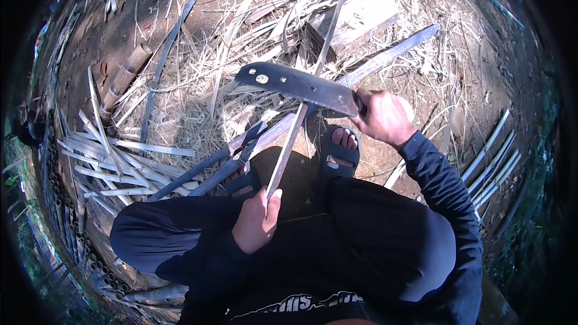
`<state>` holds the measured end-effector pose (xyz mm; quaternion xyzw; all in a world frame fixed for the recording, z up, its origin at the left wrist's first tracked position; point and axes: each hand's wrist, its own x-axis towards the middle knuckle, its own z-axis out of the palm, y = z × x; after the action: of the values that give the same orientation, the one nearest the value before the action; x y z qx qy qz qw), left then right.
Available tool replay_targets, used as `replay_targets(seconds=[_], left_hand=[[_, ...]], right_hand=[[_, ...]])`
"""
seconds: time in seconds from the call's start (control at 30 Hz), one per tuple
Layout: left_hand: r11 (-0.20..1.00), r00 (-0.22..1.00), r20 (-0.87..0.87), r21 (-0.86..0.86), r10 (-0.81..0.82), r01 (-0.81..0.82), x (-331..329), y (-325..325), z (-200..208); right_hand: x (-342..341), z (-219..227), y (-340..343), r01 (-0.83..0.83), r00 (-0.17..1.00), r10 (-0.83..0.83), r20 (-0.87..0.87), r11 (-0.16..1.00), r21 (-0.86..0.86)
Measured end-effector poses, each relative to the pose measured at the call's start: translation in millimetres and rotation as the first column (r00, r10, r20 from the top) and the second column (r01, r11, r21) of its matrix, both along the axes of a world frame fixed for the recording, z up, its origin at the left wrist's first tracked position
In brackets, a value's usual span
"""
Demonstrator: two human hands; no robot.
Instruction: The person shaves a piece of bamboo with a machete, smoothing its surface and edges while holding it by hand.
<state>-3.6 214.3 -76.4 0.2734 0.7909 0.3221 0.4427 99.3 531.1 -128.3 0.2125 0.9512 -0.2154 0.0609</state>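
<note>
My right hand [382, 117] is closed round the handle of a broad dark machete [292, 84], whose blade has several holes and points to the left. In my left hand [259, 219], low in front of my lap, is the near end of a long thin bamboo strip [284, 159]. The strip slants up and away to the right, and the blade lies across it about midway. Behind the blade the strip's middle part is hidden.
Below lie pale shavings [192, 96] and a wooden block [367, 18]. A bundle of split bamboo strips [120, 165] is at the left, near a bamboo pole [126, 75]. Longer slats [391, 54] cross the ground by my sandalled feet [341, 150]. More strips [494, 165] lie at the right.
</note>
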Motion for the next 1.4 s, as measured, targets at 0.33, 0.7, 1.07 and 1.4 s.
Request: replay_targets(seconds=[0.33, 0.7, 1.07, 1.4], left_hand=[[0.991, 0.996, 0.084, -0.136, 0.005, 0.006, 1, -38, 18], [0.961, 0.996, 0.084, -0.275, -0.003, 0.026, 24, -89, 51], [0.95, 0.994, 0.081, -0.299, -0.068, 0.089, 27, -80, 36], [0.962, 0.992, 0.104, -0.255, -0.067, 0.092, 26, -81, 35]], right_hand=[[2, 10, -10, -0.027, 1.0, 0.027, -0.014, 0.999, -0.023], [10, 27, -31, -0.18, 0.983, 0.179, -0.04, 0.984, -0.003], [20, 30, -30, -0.202, 0.979, 0.203, -0.004, 0.976, -0.078], [36, -9, 86, 0.352, 0.936, -0.353, 0.019, 0.935, 0.041]])
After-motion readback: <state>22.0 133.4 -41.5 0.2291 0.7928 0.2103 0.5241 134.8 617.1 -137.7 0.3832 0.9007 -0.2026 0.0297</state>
